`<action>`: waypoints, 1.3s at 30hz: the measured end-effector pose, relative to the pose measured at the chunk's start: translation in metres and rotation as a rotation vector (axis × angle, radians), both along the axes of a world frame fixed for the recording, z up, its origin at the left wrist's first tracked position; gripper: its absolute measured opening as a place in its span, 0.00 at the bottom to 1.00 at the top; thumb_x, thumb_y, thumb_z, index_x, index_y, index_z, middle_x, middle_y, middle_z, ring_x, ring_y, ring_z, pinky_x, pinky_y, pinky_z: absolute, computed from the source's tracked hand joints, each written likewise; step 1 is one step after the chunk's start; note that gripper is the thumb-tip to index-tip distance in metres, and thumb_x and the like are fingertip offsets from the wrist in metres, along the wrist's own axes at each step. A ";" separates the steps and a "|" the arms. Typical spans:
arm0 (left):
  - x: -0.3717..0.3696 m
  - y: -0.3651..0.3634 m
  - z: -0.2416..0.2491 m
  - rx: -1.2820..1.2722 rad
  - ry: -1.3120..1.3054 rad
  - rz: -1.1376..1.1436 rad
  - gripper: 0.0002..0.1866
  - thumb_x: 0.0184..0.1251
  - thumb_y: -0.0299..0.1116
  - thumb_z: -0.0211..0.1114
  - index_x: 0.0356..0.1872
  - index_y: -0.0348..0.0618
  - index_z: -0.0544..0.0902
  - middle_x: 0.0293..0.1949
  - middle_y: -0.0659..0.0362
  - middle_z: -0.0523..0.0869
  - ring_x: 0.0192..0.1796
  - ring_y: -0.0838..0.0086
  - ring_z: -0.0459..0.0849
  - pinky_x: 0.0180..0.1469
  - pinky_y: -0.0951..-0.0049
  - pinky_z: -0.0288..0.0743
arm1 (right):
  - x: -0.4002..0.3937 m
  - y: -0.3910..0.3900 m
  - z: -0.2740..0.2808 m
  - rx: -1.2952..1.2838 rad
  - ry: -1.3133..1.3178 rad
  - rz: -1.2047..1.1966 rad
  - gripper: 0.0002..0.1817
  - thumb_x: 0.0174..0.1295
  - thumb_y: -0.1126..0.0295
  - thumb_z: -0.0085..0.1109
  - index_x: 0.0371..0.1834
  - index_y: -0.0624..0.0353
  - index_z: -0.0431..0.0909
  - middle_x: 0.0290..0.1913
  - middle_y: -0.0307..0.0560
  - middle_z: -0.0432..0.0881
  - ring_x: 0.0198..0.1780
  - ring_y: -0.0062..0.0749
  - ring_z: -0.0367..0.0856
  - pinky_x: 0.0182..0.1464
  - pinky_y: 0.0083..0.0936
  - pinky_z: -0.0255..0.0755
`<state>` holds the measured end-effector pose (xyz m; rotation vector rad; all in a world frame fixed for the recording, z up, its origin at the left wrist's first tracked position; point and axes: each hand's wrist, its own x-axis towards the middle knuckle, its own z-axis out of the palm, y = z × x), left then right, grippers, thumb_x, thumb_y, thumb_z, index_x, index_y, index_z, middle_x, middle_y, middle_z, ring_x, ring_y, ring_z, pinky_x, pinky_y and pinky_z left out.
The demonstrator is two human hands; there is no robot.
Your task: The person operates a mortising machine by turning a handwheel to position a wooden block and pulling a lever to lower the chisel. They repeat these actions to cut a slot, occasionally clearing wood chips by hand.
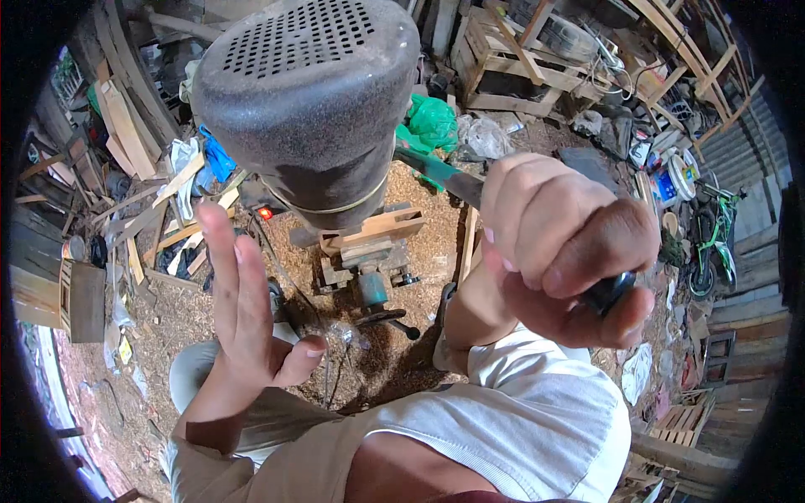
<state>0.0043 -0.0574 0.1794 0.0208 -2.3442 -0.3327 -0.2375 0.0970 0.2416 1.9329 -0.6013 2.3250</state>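
Observation:
A large dark machine head (pixel 310 109) with a vented top fills the upper middle. My right hand (pixel 570 243) is wrapped round the black-ended handle of a lever (pixel 440 176) that runs to the machine's right side. Left of the machine, my left hand (pixel 256 302) is raised, fingers stretched out, holding nothing. Under the machine head a notched wooden piece (pixel 381 227) lies on a vise-like table (pixel 373 260). The tool between the head and the wood is hidden.
A crank handle (pixel 394 323) juts out below the table. Wood shavings (pixel 428 251) cover the floor. Scrap boards (pixel 168 218) lie at left, a green bag (pixel 432 121) and wooden crate (pixel 503 75) behind, a green bicycle (pixel 717 235) at right.

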 end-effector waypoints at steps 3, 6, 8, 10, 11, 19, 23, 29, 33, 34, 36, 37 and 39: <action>0.000 0.000 -0.002 -0.014 -0.018 -0.019 0.53 0.81 0.63 0.58 0.87 0.26 0.53 0.85 0.21 0.47 0.88 0.27 0.45 0.86 0.33 0.42 | 0.002 0.001 -0.007 -0.036 0.029 -0.027 0.25 0.82 0.46 0.52 0.29 0.51 0.73 0.19 0.32 0.73 0.16 0.22 0.69 0.21 0.26 0.63; -0.001 0.000 -0.004 -0.004 -0.018 -0.019 0.53 0.81 0.63 0.58 0.87 0.26 0.53 0.85 0.21 0.47 0.88 0.27 0.45 0.86 0.33 0.42 | 0.005 0.005 -0.012 -0.040 0.040 -0.050 0.26 0.82 0.45 0.53 0.28 0.50 0.73 0.18 0.31 0.72 0.15 0.22 0.68 0.20 0.24 0.62; -0.002 0.001 -0.006 0.008 -0.011 -0.018 0.53 0.81 0.63 0.58 0.87 0.26 0.53 0.85 0.21 0.47 0.88 0.27 0.44 0.86 0.33 0.42 | 0.007 0.007 -0.016 -0.046 0.045 -0.067 0.26 0.81 0.44 0.53 0.28 0.49 0.73 0.17 0.31 0.72 0.14 0.21 0.69 0.19 0.22 0.60; -0.003 0.002 -0.008 0.017 0.013 -0.020 0.53 0.81 0.63 0.58 0.87 0.26 0.53 0.85 0.20 0.47 0.88 0.27 0.44 0.86 0.33 0.42 | 0.010 0.010 -0.021 -0.044 0.028 -0.065 0.26 0.81 0.44 0.54 0.28 0.49 0.73 0.17 0.31 0.73 0.14 0.21 0.69 0.19 0.21 0.60; -0.004 0.002 -0.009 0.017 0.009 -0.016 0.53 0.81 0.63 0.58 0.87 0.26 0.53 0.85 0.20 0.47 0.88 0.27 0.44 0.86 0.33 0.42 | 0.009 0.012 -0.024 -0.038 0.044 -0.045 0.26 0.82 0.44 0.54 0.28 0.49 0.74 0.17 0.31 0.73 0.15 0.21 0.69 0.20 0.21 0.61; -0.003 0.003 -0.017 -0.020 -0.037 -0.046 0.55 0.80 0.63 0.60 0.87 0.24 0.52 0.85 0.19 0.47 0.88 0.26 0.45 0.85 0.32 0.43 | 0.001 0.025 -0.045 -0.029 0.221 0.073 0.25 0.85 0.46 0.53 0.29 0.49 0.75 0.19 0.32 0.76 0.18 0.21 0.73 0.23 0.21 0.67; -0.005 0.002 -0.022 -0.009 -0.062 -0.055 0.54 0.81 0.62 0.60 0.86 0.23 0.52 0.85 0.19 0.47 0.88 0.25 0.45 0.85 0.32 0.42 | 0.006 0.031 -0.056 -0.052 0.214 0.101 0.27 0.84 0.49 0.50 0.26 0.53 0.74 0.19 0.38 0.73 0.16 0.27 0.67 0.22 0.29 0.58; -0.001 0.008 -0.017 -0.004 -0.091 -0.054 0.51 0.82 0.59 0.58 0.85 0.20 0.54 0.83 0.17 0.49 0.87 0.24 0.48 0.86 0.32 0.41 | 0.009 0.037 -0.069 -0.088 0.264 0.115 0.28 0.84 0.49 0.49 0.24 0.52 0.73 0.18 0.37 0.72 0.16 0.26 0.67 0.22 0.29 0.57; 0.001 0.009 -0.010 -0.031 -0.061 -0.080 0.49 0.83 0.58 0.57 0.84 0.21 0.57 0.82 0.18 0.53 0.86 0.25 0.52 0.86 0.34 0.44 | 0.010 0.043 -0.069 -0.049 0.287 0.120 0.30 0.81 0.49 0.50 0.19 0.53 0.72 0.16 0.36 0.72 0.16 0.29 0.69 0.22 0.32 0.58; 0.003 0.011 -0.007 -0.034 -0.055 -0.082 0.49 0.83 0.58 0.57 0.84 0.21 0.57 0.82 0.18 0.53 0.86 0.25 0.52 0.86 0.34 0.44 | 0.009 0.044 -0.067 -0.051 0.294 0.118 0.30 0.81 0.49 0.50 0.19 0.53 0.72 0.16 0.36 0.72 0.16 0.29 0.69 0.22 0.32 0.58; 0.008 0.014 -0.002 0.014 -0.086 -0.091 0.48 0.84 0.58 0.56 0.85 0.24 0.57 0.83 0.20 0.53 0.86 0.26 0.52 0.86 0.35 0.45 | 0.010 0.045 -0.064 0.034 0.249 0.112 0.28 0.76 0.49 0.52 0.18 0.54 0.71 0.16 0.37 0.74 0.16 0.33 0.70 0.22 0.34 0.58; 0.010 0.013 -0.003 0.020 -0.066 -0.085 0.46 0.85 0.57 0.54 0.86 0.27 0.57 0.84 0.23 0.53 0.87 0.28 0.53 0.86 0.38 0.46 | 0.014 0.047 -0.063 0.056 0.185 0.106 0.26 0.71 0.49 0.52 0.17 0.54 0.71 0.16 0.38 0.74 0.16 0.35 0.71 0.23 0.36 0.59; 0.012 0.008 -0.005 0.042 -0.022 -0.098 0.46 0.85 0.57 0.53 0.86 0.27 0.57 0.85 0.24 0.53 0.87 0.30 0.53 0.87 0.39 0.46 | 0.016 0.051 -0.060 0.148 0.153 0.144 0.27 0.71 0.48 0.51 0.16 0.54 0.71 0.16 0.38 0.74 0.16 0.35 0.71 0.25 0.36 0.60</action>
